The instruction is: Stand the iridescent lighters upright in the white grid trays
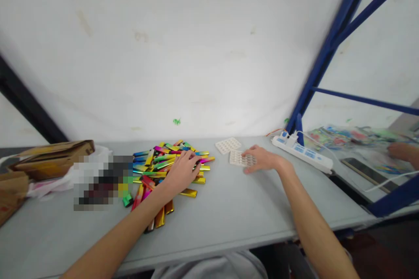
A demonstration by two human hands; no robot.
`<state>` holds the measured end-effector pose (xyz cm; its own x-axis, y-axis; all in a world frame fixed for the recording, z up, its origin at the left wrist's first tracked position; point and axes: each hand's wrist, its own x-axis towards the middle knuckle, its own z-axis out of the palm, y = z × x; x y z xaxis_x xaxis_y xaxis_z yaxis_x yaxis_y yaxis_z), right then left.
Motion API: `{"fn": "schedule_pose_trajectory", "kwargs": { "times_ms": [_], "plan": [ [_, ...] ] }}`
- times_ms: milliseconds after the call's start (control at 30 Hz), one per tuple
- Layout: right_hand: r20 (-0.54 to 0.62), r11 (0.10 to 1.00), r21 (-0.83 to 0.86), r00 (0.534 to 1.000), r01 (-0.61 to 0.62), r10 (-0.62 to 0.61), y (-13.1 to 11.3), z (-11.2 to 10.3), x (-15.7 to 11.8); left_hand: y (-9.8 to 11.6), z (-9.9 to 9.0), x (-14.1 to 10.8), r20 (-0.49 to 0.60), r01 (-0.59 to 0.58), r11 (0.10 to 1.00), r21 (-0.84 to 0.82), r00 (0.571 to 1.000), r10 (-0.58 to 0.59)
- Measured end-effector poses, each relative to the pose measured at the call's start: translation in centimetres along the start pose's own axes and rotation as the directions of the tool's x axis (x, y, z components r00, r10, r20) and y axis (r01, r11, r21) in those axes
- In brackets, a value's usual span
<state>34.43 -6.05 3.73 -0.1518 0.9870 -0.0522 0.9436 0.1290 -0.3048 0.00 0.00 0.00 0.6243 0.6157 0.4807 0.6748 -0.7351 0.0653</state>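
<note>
Head view: near the middle of the frame the left hand [182, 172] lies palm down on a heap of shiny multicoloured foil sticks [166, 166], fingers curled loosely over the upper right edge of the heap; whether it is pinching one stick or only resting on several cannot be told. Just right of centre the right hand [262, 159] rests flat on a white perforated tray [240, 158], its fingers together and covering the tray's right end. A second white tray [228, 145] lies just beyond, touching or nearly touching the first. All of this sits on a grey table [229, 209].

The step in hand looks like picking a stick from the heap while the other hand steadies the tray. Judging from that, the next move would call for singling out one stick from the tangled pile and keeping the tray from sliding.

A white power strip [303, 153] lies at the right of the table beside a blue frame post [322, 56]. At the far right edge another person's hand [404, 151] is cut off by the frame. Brown cardboard [52, 157] sits at the left, and beside it a patch is pixelated and unreadable. The tray's holes are too small to tell whether any are filled.
</note>
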Motion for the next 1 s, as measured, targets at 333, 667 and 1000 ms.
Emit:
{"fn": "schedule_pose_trajectory", "kwargs": {
  "times_ms": [333,667,1000],
  "plan": [
    [0.006,0.959,0.111,0.965,0.260,-0.262,-0.9,1.1,1.3,-0.3,-0.2,0.4,0.078,0.072,0.991,-0.112,0.995,-0.063],
    [-0.215,0.986,-0.086,0.964,0.142,-0.157,-0.6,4.9,3.9,-1.4,0.4,0.8,0.064,0.075,0.983,-0.168,0.996,-0.065],
    [-0.236,0.991,-0.112,0.967,0.072,-0.097,-0.8,5.4,4.7,-1.6,0.9,0.9,0.062,0.084,0.983,-0.164,0.995,-0.075]
  ]
}}
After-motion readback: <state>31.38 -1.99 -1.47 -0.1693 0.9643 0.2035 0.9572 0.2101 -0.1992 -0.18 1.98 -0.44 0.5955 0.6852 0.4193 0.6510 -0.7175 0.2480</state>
